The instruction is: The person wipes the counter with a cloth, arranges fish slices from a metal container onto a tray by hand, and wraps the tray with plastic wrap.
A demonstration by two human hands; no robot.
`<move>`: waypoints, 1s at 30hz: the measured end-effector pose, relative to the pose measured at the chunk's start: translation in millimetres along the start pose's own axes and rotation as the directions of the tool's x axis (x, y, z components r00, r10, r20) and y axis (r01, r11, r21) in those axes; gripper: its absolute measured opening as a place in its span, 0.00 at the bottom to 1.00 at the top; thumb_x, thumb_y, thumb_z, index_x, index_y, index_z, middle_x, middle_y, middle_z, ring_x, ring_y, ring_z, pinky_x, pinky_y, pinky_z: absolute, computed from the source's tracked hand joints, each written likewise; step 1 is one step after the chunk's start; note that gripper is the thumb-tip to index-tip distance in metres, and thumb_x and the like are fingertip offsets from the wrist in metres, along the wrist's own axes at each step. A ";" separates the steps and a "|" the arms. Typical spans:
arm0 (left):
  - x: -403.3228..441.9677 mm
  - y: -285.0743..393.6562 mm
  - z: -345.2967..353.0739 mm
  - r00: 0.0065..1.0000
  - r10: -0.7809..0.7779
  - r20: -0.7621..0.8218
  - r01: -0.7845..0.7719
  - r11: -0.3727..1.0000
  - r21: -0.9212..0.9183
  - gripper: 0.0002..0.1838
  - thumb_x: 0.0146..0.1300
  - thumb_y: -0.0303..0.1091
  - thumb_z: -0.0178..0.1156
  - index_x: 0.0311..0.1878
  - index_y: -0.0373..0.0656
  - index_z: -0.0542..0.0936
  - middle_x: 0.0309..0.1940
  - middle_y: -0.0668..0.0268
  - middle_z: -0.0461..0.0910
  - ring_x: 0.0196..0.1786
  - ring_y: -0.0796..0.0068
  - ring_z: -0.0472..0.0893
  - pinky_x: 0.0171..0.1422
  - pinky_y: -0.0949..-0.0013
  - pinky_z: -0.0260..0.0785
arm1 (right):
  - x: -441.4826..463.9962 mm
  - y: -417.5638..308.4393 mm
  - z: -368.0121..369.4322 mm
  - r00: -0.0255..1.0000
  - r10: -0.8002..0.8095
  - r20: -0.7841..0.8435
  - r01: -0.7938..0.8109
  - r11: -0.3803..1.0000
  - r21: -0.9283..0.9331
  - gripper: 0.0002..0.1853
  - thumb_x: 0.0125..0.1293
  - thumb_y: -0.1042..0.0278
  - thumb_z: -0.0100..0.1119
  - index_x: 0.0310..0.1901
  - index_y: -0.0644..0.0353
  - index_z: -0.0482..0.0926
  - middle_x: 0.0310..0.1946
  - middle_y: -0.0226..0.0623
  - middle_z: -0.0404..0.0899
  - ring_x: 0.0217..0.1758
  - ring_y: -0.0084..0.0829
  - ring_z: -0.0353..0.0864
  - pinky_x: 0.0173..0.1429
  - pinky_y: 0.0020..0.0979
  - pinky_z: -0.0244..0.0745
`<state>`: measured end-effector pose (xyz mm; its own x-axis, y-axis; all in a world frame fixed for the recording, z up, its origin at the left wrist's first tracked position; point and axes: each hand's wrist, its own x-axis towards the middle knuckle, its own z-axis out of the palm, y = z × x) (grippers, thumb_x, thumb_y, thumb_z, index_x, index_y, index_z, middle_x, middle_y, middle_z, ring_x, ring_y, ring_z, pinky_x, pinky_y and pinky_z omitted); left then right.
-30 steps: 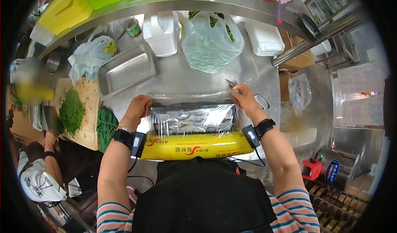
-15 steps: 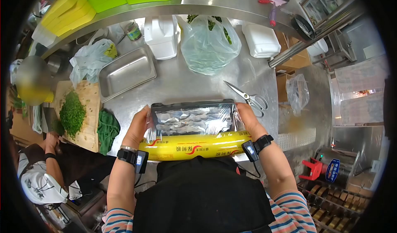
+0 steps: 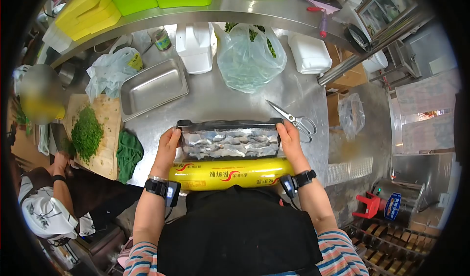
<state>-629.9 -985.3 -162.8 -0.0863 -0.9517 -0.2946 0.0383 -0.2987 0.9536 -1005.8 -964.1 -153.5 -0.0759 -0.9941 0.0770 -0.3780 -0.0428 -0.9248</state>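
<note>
A black tray (image 3: 230, 144) of silvery, fish-like pieces under clear film lies in front of me. My left hand (image 3: 169, 146) grips the tray's left end, thumb on the rim. At the right end my right hand (image 3: 290, 141) holds the tray in the same way. Between the tray and my apron lies a yellow roll of film (image 3: 232, 174) with red and black print. Scissors (image 3: 293, 119) rest on the steel table just beyond my right hand, their blades apart from the tray.
Beyond the tray stand a steel pan (image 3: 154, 89), a white jug (image 3: 194, 50), a bag of greens (image 3: 251, 63) and a white container (image 3: 309, 53). Chopped greens (image 3: 87, 134) and a green cloth (image 3: 129, 156) are at left, near a co-worker's hand (image 3: 62, 162).
My right hand has let go of the scissors, which now lie on the table. Both hands have closed on the tray's ends, and the film over it looks smoother.
</note>
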 end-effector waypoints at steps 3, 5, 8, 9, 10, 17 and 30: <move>-16.7 25.6 5.4 0.999 0.040 -0.026 -0.042 0.998 -0.050 0.15 0.74 0.41 0.51 0.46 0.39 0.80 0.34 0.76 0.78 0.36 0.86 0.73 0.42 0.78 0.67 | -7.1 -17.8 -10.8 1.000 0.023 0.002 -0.023 1.000 0.014 0.17 0.74 0.57 0.51 0.46 0.65 0.79 0.36 0.24 0.77 0.41 0.18 0.70 0.47 0.23 0.68; -33.0 45.8 1.8 0.997 0.075 0.019 -0.074 0.995 -0.064 0.16 0.75 0.42 0.51 0.48 0.37 0.80 0.38 0.71 0.82 0.39 0.84 0.77 0.46 0.77 0.70 | -12.4 -59.9 -21.8 0.997 0.065 0.043 -0.068 0.995 0.077 0.18 0.74 0.55 0.51 0.46 0.65 0.79 0.37 0.24 0.78 0.41 0.16 0.70 0.48 0.23 0.68; -46.5 43.0 -10.4 0.998 -0.043 0.051 0.051 0.982 -0.180 0.18 0.74 0.43 0.52 0.47 0.35 0.79 0.38 0.69 0.82 0.39 0.83 0.79 0.45 0.77 0.71 | -25.5 -48.3 -32.9 0.973 0.174 0.148 -0.193 0.974 0.119 0.19 0.75 0.54 0.50 0.46 0.64 0.79 0.37 0.24 0.77 0.41 0.15 0.69 0.48 0.22 0.67; -55.1 52.0 -4.8 0.991 -0.133 0.026 0.136 0.963 -0.234 0.19 0.74 0.44 0.52 0.46 0.34 0.79 0.37 0.67 0.83 0.37 0.81 0.80 0.43 0.76 0.74 | -30.5 -65.6 -33.7 0.950 0.266 0.161 -0.278 0.959 0.057 0.16 0.71 0.64 0.45 0.47 0.67 0.79 0.36 0.35 0.81 0.41 0.28 0.78 0.47 0.29 0.73; -63.3 62.3 -0.5 0.991 -0.133 0.021 0.134 0.963 -0.233 0.19 0.74 0.44 0.52 0.46 0.34 0.79 0.37 0.67 0.83 0.37 0.81 0.80 0.43 0.76 0.74 | -35.2 -77.1 -33.6 0.950 0.264 0.165 -0.277 0.959 0.059 0.16 0.71 0.64 0.45 0.47 0.67 0.79 0.36 0.35 0.81 0.41 0.28 0.78 0.47 0.29 0.73; -107.9 72.5 4.4 0.956 -0.273 0.103 0.292 0.905 -0.308 0.24 0.76 0.48 0.48 0.52 0.33 0.78 0.44 0.61 0.83 0.43 0.75 0.83 0.50 0.71 0.76 | -72.9 -90.5 -31.0 0.721 0.619 0.312 -0.681 0.553 0.480 0.27 0.72 0.45 0.53 0.48 0.69 0.78 0.42 0.39 0.84 0.42 0.26 0.83 0.49 0.29 0.79; -170.2 72.3 -13.3 0.959 -0.279 0.043 0.282 0.947 -0.154 0.24 0.78 0.47 0.42 0.47 0.35 0.79 0.40 0.63 0.83 0.40 0.78 0.81 0.48 0.73 0.73 | -89.4 -113.6 -23.0 0.821 0.430 0.375 -0.551 0.428 0.716 0.22 0.72 0.56 0.55 0.58 0.66 0.74 0.52 0.38 0.80 0.52 0.28 0.81 0.57 0.33 0.78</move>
<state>-599.2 -845.8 -44.6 -0.1366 -0.8265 -0.5461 0.1655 -0.5626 0.8100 -977.3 -868.1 -46.7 0.1216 -0.8721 -0.4739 0.5408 0.4586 -0.7051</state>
